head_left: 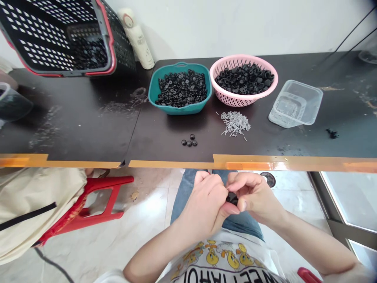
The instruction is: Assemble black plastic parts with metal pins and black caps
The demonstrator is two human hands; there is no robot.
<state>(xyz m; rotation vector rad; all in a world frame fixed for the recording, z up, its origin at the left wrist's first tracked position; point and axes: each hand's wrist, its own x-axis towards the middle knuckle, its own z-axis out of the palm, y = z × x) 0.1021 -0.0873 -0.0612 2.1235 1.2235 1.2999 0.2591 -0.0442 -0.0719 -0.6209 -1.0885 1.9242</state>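
Close together over the lap, just below the table's front edge, are my left hand and my right hand. Both are closed around a small round black plastic part, mostly hidden by the fingers. On the table ahead lie several black round caps in a little cluster. To their right is a loose pile of small grey pins. Behind these stand a teal basin full of black ring-like pieces and a pink basket heaped with black caps.
A clear plastic tub stands at the right, near a black scrap. Back left, a tilted dark basket holds black parts beside a white spray can. Tape runs along the table edge. A red stool is lower left.
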